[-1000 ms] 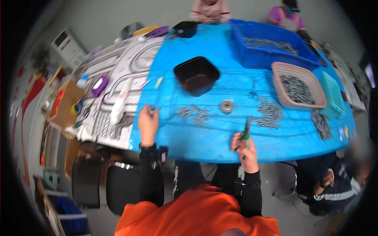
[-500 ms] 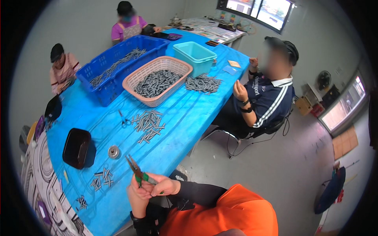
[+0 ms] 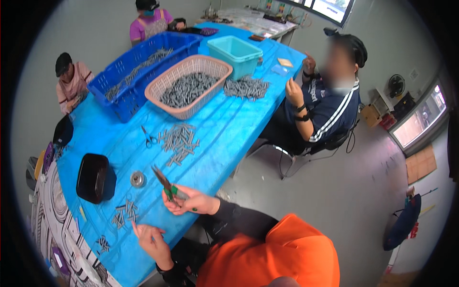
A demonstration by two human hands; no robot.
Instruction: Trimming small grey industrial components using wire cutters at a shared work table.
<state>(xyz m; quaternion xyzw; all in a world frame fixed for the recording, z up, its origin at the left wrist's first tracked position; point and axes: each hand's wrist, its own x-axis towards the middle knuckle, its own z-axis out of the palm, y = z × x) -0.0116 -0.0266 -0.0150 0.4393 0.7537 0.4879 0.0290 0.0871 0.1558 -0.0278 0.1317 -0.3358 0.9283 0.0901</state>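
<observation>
My right hand (image 3: pixel 198 202) is closed round the green handles of a pair of pliers (image 3: pixel 164 180), whose dark jaws point up and away over the table edge. My left hand (image 3: pixel 154 243) reaches over the near edge with its index finger stretched out and thumb apart. That fingertip is at a small cluster of grey rod-shaped pieces (image 3: pixel 125 213); whether it touches one I cannot tell. A smaller pile of short dark-and-light pieces (image 3: pixel 103 244) lies to the left of this hand.
A black bin (image 3: pixel 93 178) and a small round metal tin (image 3: pixel 137 179) stand beyond. Farther off are scissors (image 3: pixel 149 138), a grey piece pile (image 3: pixel 178 142), a pink basket (image 3: pixel 189 110), a blue crate (image 3: pixel 125 107) and a turquoise tub (image 3: pixel 244 64). A person (image 3: pixel 330 107) sits at right; others work opposite.
My left hand has left the pliers and moved down and left to the small grey pieces. The right hand keeps hold of the pliers, shifted slightly up. The view has tilted a little.
</observation>
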